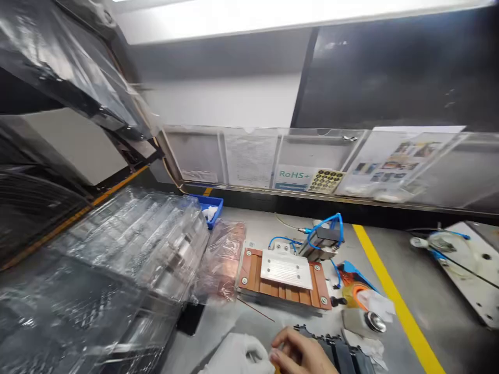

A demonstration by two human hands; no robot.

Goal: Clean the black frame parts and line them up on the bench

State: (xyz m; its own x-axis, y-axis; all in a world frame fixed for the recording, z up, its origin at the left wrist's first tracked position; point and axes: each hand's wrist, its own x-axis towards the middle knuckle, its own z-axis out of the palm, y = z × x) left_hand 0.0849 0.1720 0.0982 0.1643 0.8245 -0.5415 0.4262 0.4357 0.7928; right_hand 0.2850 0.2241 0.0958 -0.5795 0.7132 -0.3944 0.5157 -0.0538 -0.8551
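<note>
**Hands meet low in view**

The gloved left hand [237,357] and bare right hand [302,354] touch at the fingertips, probably handling something small. Whether either grip pinches anything cannot be told. Black parts [345,357] lie on the table [429,296] at the right hand's 3 o'clock, and a copper fixture [284,278] sits at 12. The next move would call for a fine, steady pinch.

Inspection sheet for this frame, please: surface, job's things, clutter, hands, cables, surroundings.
Surface: grey bench with a yellow line.
Job's things: black ribbed parts beside the right hand; copper-coloured fixture with a metal plate behind.
Clutter: bagged clear trays, blue bin, orange tape roll.
Hands: left hand in white glove, right hand bare, close together at the bottom edge; grip unclear.
Cables: blue tubes on a cylinder.
Surroundings: document holders with a RoHS label.
</note>
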